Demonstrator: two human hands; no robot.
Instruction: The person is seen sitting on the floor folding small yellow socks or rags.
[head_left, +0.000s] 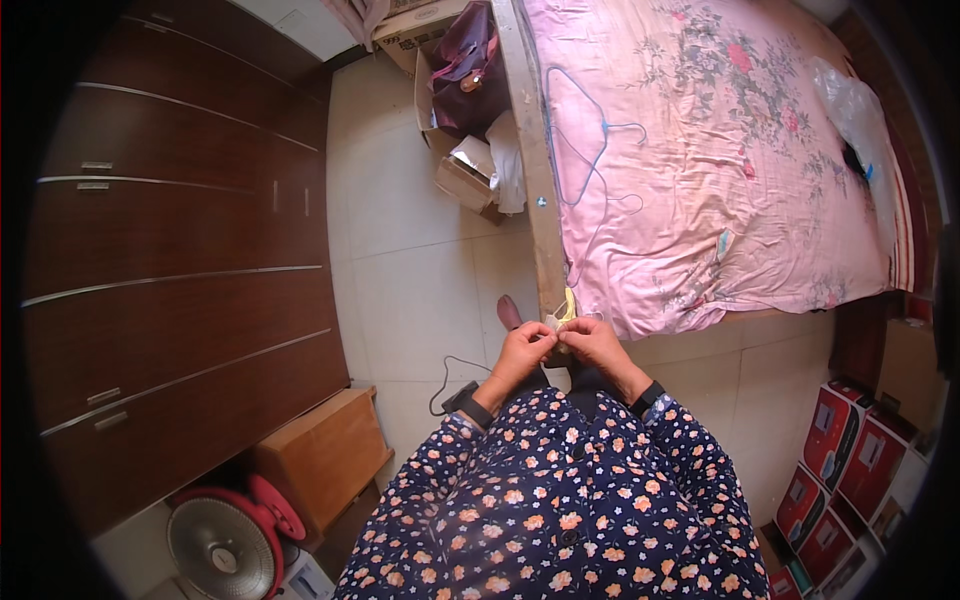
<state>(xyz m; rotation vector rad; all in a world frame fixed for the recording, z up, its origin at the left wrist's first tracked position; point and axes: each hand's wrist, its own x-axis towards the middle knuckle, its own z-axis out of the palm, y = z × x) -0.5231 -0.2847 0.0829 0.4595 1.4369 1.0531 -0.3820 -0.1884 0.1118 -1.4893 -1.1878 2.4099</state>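
Note:
My left hand (528, 351) and my right hand (596, 347) meet at the near corner of the bed, fingertips pinched together on a small pale item (553, 321), too small to tell what it is. A yellow strip or cord (569, 303) runs up from between the fingertips along the bed's edge. Beyond the hands, a blue wire hanger (604, 142) and a second thin wire hanger (604, 196) lie on the pink floral bedsheet (690, 225).
The wooden bed frame (540, 150) borders the sheet. Left of it stand a cardboard box (422, 90) with a dark red bag (472, 94) and a smaller box (461, 184). A dark cupboard (187, 225), wooden cabinet (330, 450) and round heater (221, 551) are at left; red boxes (829, 435) at lower right.

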